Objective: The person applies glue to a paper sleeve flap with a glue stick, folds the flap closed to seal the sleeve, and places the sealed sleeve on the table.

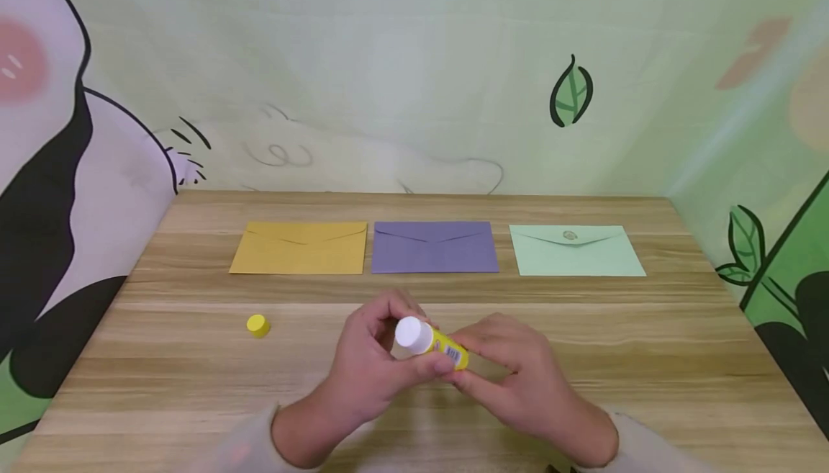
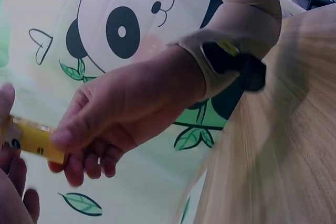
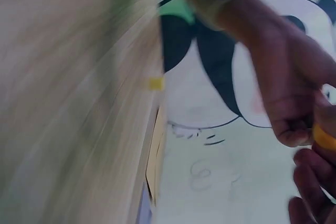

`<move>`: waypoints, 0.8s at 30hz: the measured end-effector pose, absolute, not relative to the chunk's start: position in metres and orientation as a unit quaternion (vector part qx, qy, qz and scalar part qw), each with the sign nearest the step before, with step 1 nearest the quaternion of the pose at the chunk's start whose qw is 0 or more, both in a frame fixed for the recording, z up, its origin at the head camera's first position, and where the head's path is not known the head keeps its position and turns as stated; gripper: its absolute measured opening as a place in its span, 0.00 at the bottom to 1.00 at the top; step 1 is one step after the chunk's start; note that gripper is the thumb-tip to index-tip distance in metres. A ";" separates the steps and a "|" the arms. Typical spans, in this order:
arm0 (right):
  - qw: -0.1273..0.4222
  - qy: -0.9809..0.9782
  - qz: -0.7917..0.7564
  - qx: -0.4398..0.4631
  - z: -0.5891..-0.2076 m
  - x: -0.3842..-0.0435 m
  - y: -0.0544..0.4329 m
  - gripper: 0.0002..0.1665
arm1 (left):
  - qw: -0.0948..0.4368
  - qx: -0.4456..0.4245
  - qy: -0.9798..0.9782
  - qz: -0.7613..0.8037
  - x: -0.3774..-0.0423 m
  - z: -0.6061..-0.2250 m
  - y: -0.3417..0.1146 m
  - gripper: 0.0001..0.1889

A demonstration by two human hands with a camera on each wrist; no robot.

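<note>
A yellow glue stick [image 1: 448, 348] with a bare white top is held tilted above the table, its white end towards the upper left. My left hand [image 1: 378, 365] grips the tube, thumb along its near side and fingers behind. From the right, my right hand [image 1: 518, 372] pinches the yellow bottom end between thumb and fingers. In the left wrist view the right hand [image 2: 126, 108] is on one end of the yellow tube [image 2: 37, 140]. The yellow cap [image 1: 257, 325] sits apart on the table, left of the hands.
Behind the hands, a yellow envelope [image 1: 299, 248], a purple envelope [image 1: 435, 248] and a mint green envelope [image 1: 576, 251] lie in a row with flaps folded down. The wooden table [image 1: 162, 379] meets a panda-printed backdrop [image 1: 388, 84] at its far edge.
</note>
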State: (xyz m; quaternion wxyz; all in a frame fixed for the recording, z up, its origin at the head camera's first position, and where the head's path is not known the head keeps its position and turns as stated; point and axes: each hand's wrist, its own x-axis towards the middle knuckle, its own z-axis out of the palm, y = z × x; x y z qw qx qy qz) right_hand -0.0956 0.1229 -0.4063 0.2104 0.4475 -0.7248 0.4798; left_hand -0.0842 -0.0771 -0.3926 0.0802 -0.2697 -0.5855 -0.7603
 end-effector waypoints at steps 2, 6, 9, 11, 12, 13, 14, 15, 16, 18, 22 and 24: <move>0.260 -0.725 0.451 0.450 -0.406 -0.097 0.121 0.13 | 0.090 -0.256 -0.607 -0.747 -0.084 -0.391 -0.076 0.26; 0.262 -0.715 0.457 0.460 -0.407 -0.098 0.121 0.14 | 0.092 -0.286 -0.628 -0.718 -0.087 -0.389 -0.078 0.28; 0.203 -0.701 0.494 0.472 -0.409 -0.098 0.125 0.15 | 0.071 -0.341 -0.618 -0.705 -0.091 -0.386 -0.083 0.23; 0.158 -0.688 0.513 0.488 -0.410 -0.098 0.128 0.16 | 0.046 -0.377 -0.609 -0.696 -0.093 -0.384 -0.087 0.19; 0.134 -0.683 0.517 0.499 -0.409 -0.098 0.130 0.16 | 0.031 -0.396 -0.604 -0.691 -0.095 -0.382 -0.089 0.17; 0.108 -0.676 0.521 0.510 -0.409 -0.099 0.131 0.17 | 0.013 -0.414 -0.601 -0.684 -0.095 -0.380 -0.091 0.17; 0.087 -0.673 0.520 0.520 -0.408 -0.099 0.132 0.18 | -0.005 -0.429 -0.599 -0.676 -0.096 -0.378 -0.093 0.17; 0.072 -0.668 0.517 0.530 -0.408 -0.099 0.133 0.18 | -0.022 -0.442 -0.597 -0.669 -0.097 -0.377 -0.095 0.19; 0.059 -0.665 0.513 0.540 -0.408 -0.099 0.134 0.19 | -0.038 -0.451 -0.596 -0.663 -0.097 -0.375 -0.097 0.20; 0.045 -0.660 0.506 0.553 -0.407 -0.099 0.134 0.18 | -0.062 -0.461 -0.594 -0.656 -0.097 -0.373 -0.099 0.22; 0.050 -0.645 0.513 0.564 -0.407 -0.099 0.130 0.17 | -0.064 -0.438 -0.593 -0.673 -0.095 -0.372 -0.099 0.23; 0.055 -0.640 0.522 0.562 -0.407 -0.100 0.128 0.15 | -0.039 -0.421 -0.597 -0.682 -0.094 -0.373 -0.097 0.23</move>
